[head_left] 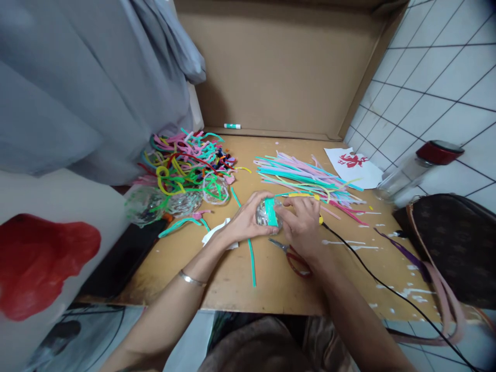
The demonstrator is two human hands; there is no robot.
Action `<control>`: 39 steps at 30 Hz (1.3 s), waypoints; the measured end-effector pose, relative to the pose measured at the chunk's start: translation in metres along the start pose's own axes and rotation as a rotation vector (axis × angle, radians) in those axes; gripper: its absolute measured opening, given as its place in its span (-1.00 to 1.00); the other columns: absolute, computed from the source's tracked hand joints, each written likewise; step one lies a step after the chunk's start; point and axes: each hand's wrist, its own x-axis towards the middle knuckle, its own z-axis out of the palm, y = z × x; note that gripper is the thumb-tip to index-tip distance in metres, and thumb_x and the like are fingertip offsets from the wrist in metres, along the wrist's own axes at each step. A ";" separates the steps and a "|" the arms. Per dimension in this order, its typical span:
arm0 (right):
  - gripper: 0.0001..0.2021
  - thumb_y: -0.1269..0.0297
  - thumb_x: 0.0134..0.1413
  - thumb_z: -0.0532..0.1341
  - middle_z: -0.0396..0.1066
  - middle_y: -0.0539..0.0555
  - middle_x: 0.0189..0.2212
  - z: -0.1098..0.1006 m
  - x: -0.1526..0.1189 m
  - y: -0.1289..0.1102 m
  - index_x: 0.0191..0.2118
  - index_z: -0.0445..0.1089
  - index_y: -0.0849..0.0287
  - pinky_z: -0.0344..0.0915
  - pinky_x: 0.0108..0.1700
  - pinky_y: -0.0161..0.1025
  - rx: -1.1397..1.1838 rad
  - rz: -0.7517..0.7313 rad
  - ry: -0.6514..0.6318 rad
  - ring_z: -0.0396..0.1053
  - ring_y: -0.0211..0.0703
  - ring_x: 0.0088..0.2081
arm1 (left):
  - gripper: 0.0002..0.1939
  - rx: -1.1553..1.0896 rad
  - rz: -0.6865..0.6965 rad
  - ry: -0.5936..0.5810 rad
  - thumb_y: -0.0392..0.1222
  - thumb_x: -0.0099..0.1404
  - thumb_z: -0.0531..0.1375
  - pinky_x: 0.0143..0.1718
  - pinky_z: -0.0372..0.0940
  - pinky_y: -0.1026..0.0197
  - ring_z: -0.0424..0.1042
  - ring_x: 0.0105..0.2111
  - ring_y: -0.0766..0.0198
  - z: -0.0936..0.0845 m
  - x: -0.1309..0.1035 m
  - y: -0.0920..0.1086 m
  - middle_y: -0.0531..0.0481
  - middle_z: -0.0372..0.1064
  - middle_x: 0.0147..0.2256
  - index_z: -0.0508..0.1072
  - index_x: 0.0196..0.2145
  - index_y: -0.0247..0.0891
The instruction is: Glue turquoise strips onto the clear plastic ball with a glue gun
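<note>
My left hand point(253, 214) is closed around a small clear plastic container point(263, 214), lifted just above the table. A turquoise pipe cleaner strip point(270, 213) covers part of its side. My right hand point(302, 219) is curled, its fingertips against the strip. A yellow corded tool point(304, 196), apparently a hot glue gun, shows along the far side of the right fingers, its narrow tip pointing left. The fingers hide most of its grip. Below that hand lie red-handled scissors point(296, 261), and a loose turquoise pipe cleaner point(252, 263) lies nearer the table's front edge.
A tangled heap of coloured pipe cleaners point(186, 160) and clear plastic pieces point(145, 204) fill the left. Straight pipe cleaners point(302, 173) lie behind my hands. To the right are a paper point(352, 168), a bottle point(406, 178), a dark bag point(453, 243) and a black cord point(368, 268).
</note>
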 end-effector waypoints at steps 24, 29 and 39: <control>-0.81 0.42 0.17 0.09 0.43 0.08 -0.29 -0.004 0.002 -0.003 -0.24 0.44 0.10 0.01 -0.14 -0.14 -0.045 -0.031 -0.003 0.24 -0.14 -0.20 | -0.38 0.087 0.037 -0.042 0.01 0.10 0.35 0.22 0.12 -0.08 0.14 0.21 -0.02 -0.004 0.000 0.007 -0.22 0.11 0.13 0.25 0.05 -0.17; -0.80 0.43 0.17 0.08 0.43 0.08 -0.29 -0.002 0.000 -0.004 -0.23 0.45 0.10 0.02 -0.13 -0.13 -0.047 -0.021 -0.011 0.25 -0.14 -0.20 | -0.44 0.097 0.047 -0.058 0.04 0.17 0.30 0.20 0.14 -0.05 0.14 0.21 -0.01 -0.005 -0.001 0.006 -0.22 0.10 0.13 0.25 0.05 -0.18; -0.75 0.48 0.13 0.08 0.40 0.07 -0.26 -0.002 -0.001 -0.003 -0.23 0.47 0.07 0.04 -0.15 -0.13 0.023 0.055 -0.058 0.25 -0.13 -0.18 | -0.45 0.094 0.046 -0.058 0.04 0.17 0.30 0.22 0.13 -0.07 0.13 0.23 -0.02 -0.006 -0.001 0.003 -0.21 0.12 0.14 0.27 0.05 -0.17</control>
